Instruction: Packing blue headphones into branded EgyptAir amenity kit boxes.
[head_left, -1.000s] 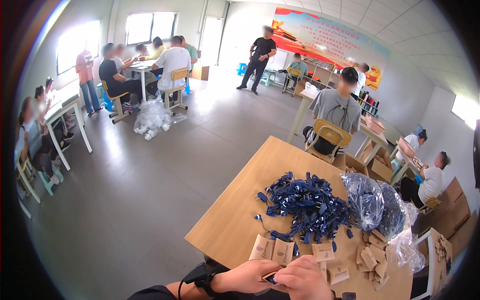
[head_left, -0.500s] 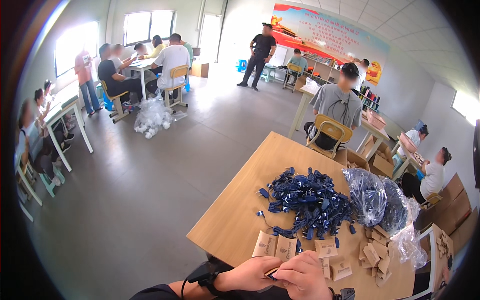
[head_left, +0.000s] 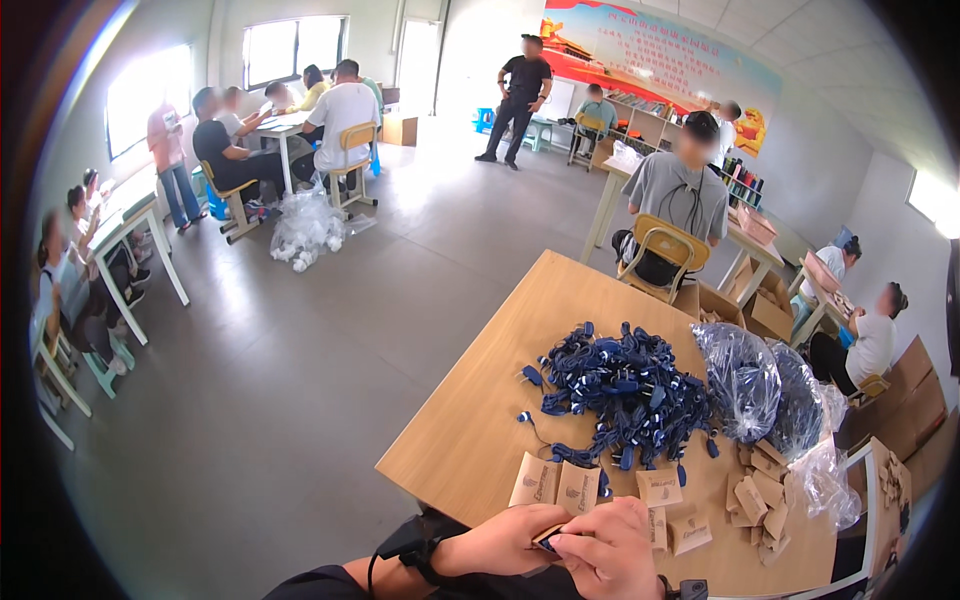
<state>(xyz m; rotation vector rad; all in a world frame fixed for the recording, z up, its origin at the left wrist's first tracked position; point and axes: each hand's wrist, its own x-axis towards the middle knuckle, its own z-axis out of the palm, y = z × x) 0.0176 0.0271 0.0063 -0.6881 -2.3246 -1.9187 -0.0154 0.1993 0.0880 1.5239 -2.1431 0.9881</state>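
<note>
Low in the head view, my left hand (head_left: 505, 540) is closed around a small brown cardboard box (head_left: 545, 533), its open end facing my right hand. My right hand (head_left: 612, 548) is closed too, thumb and fingers pinching at that opening, where something dark blue shows; the fingers cover most of it. Just beyond lie several flat brown pillow boxes (head_left: 578, 487) with dark print. Behind them spreads a tangled pile of navy corded earphones (head_left: 630, 385), with small plugs on their cords.
Clear plastic bags (head_left: 740, 385) stand right of the pile, with a heap of brown pillow boxes (head_left: 762, 500) in front. All this is on a wooden table (head_left: 450, 440). A person in grey (head_left: 672, 200) sits beyond its far edge. Other people work at tables around the room.
The view has shifted slightly. Both hands stay together at the small box, with the right fingers still at its open end.
</note>
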